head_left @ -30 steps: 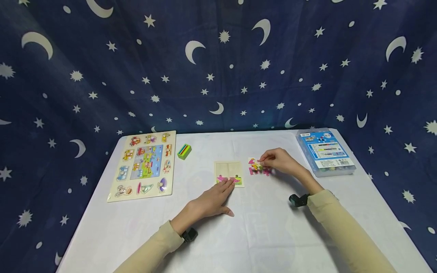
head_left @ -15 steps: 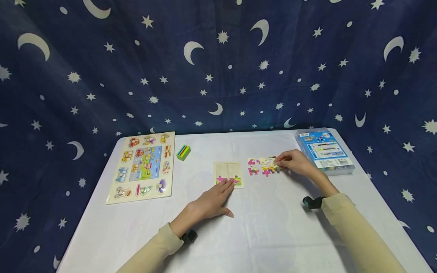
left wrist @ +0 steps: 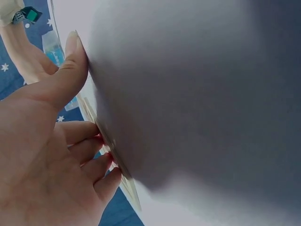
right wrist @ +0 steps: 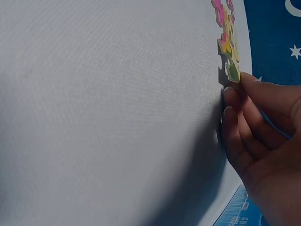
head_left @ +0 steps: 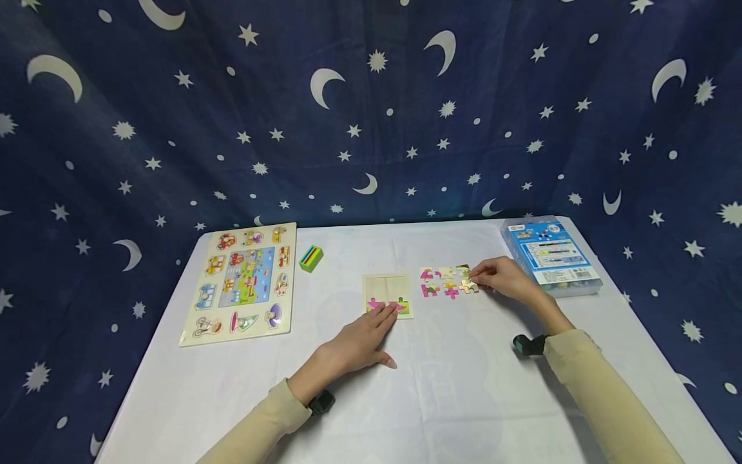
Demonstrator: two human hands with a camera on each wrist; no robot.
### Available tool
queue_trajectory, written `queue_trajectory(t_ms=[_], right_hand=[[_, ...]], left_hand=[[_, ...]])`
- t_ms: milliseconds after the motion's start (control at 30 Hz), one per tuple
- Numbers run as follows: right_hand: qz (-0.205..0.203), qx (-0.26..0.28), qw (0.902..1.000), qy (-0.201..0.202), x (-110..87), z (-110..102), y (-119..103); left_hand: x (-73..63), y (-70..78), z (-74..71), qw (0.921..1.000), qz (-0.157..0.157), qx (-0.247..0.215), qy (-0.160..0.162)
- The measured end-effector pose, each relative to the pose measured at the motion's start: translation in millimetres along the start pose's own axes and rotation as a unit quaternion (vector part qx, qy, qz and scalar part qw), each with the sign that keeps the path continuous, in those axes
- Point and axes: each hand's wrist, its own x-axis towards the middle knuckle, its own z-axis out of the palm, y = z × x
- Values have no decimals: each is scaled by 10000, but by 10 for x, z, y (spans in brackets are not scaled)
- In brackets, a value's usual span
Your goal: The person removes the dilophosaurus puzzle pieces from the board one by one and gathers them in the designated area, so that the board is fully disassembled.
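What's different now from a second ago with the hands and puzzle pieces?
The right hand moved to the right, and its fingertips are now at the rightmost puzzle piece. More of the pieces show, reaching farther right. The left hand stayed on the small wooden tray. The big board, green block and blue box stayed put.

One table (head_left: 464,380), two hands (head_left: 356,343), two wrist cameras (head_left: 322,402); one square jigsaw tray (head_left: 387,288), six loose jigsaw pieces (head_left: 451,290); one puzzle board (head_left: 227,332) bearing ten picture pieces (head_left: 205,296); one striped green block (head_left: 311,258), one blue-labelled plastic case (head_left: 553,258), one star-patterned curtain (head_left: 406,84)
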Motion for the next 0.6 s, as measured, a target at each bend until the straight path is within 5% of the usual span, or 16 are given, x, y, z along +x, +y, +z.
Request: queue_trajectory(t_ms=[600], right_hand=[[-128,-227,9992,305,-61,76,-124]], left_hand=[[-43,19,5,10000,30,57,53]])
